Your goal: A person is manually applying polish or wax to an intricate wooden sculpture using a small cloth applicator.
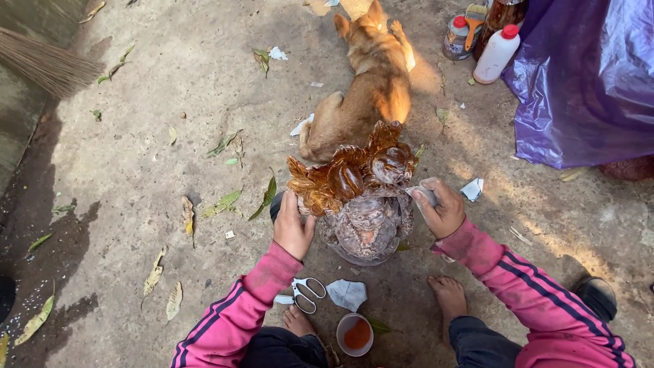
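A glossy brown carved wooden figure [361, 197] stands upright on the dirt ground [170, 102], between the person's two hands and directly ahead of them. The left hand [291, 228] presses flat, fingers together, against its left side. The right hand [441, 208] pinches a small grey scrap of sandpaper [422, 194] against its right side, equally near. Behind, a tan dog [368, 88] lies. At top right stand a white bottle with a red cap [496, 54] and a small can [456, 37], beside purple plastic sheeting [586, 88]. Scissors [306, 293] and a cup of orange powder [355, 334] lie near the feet.

outdoor yard workspace, bare concrete ground [170, 82] with fallen leaves, dog [368, 95] lying nearby, broom [41, 65]
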